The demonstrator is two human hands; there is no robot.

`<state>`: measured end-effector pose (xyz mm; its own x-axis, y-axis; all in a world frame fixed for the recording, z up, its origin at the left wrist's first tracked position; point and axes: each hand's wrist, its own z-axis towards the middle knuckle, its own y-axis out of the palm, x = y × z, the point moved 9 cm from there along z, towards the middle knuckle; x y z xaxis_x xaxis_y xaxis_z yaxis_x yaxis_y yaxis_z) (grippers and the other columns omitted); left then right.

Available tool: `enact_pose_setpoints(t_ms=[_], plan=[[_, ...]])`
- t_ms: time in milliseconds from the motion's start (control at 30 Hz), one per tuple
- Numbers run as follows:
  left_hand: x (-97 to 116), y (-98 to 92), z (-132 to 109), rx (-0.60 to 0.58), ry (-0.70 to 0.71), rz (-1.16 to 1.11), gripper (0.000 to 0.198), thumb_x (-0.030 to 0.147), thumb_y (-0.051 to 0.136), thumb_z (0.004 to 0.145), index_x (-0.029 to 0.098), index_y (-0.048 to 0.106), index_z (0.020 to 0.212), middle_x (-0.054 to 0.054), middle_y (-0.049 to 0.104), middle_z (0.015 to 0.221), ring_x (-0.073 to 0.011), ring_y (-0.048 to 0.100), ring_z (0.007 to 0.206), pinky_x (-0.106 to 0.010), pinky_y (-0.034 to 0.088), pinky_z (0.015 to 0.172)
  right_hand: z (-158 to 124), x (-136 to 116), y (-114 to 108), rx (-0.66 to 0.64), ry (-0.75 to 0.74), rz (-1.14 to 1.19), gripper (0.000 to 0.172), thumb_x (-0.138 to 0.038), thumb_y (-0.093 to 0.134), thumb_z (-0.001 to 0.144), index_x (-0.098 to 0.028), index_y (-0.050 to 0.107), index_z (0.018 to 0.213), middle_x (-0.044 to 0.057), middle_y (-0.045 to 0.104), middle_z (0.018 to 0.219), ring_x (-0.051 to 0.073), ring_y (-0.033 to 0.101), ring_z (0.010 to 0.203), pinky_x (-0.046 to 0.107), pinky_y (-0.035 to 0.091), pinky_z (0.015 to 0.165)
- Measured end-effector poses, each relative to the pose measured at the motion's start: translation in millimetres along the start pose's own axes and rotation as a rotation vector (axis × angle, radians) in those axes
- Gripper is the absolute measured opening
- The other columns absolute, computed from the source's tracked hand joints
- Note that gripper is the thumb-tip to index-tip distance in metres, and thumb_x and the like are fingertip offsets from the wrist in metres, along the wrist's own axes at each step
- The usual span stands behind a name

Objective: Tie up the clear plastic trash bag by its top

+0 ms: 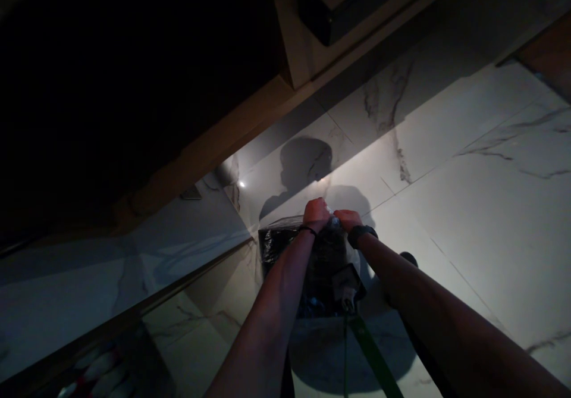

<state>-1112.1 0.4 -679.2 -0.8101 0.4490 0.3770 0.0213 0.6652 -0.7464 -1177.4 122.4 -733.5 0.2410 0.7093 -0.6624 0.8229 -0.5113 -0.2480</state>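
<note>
Close together, my left hand [316, 211] and my right hand [348, 218] are both closed at the far edge of a dark load wrapped in clear plastic. Between them a bit of crinkled clear plastic [333, 215] catches the light. It looks like part of the plastic bag [275, 244] around the load. Inside, the dark contents are hard to make out. A dark square piece [345, 279] with a pale part lies at the near right of the load. A dark band is on my left wrist and a dark watch [360, 235] on my right.
Pale marble-look tiles [446, 207] cover the floor. A wooden cabinet [285, 97] with a dark recess overhangs from above and left. A green strap [375, 356] runs down towards me. The lighting is dim, with shadows of head and arms on the floor.
</note>
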Motion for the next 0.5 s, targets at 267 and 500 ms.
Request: enact_pose_setpoints(t_ms=[267, 500], plan=[[-3.3, -43.7, -54.3, 0.283, 0.074, -0.095, 0.035, 0.012, 0.042, 0.093, 0.008, 0.062, 0.121, -0.015, 0.065, 0.123, -0.0211, 0.057, 0.120, -0.032, 0.043, 0.107, -46.9, 31.4, -46.2, 0.125, 0.020, 0.185, 0.067, -0.071, 0.049, 0.075, -0.013, 0.065, 0.105, 0.016, 0.069, 0.109, 0.027, 0.066, 0.104, 0.037, 0.054, 0.088], [-79.8, 71.4, -170.2, -0.195, -0.220, 0.134, 0.045, 0.005, 0.037, 0.091, 0.009, 0.060, 0.130, -0.019, 0.064, 0.124, -0.0271, 0.063, 0.113, -0.039, 0.050, 0.098, -149.4, 88.2, -45.5, 0.067, -0.103, 0.039, 0.078, -0.071, 0.049, 0.082, -0.012, 0.052, 0.133, 0.020, 0.062, 0.127, 0.032, 0.063, 0.113, 0.049, 0.053, 0.097]])
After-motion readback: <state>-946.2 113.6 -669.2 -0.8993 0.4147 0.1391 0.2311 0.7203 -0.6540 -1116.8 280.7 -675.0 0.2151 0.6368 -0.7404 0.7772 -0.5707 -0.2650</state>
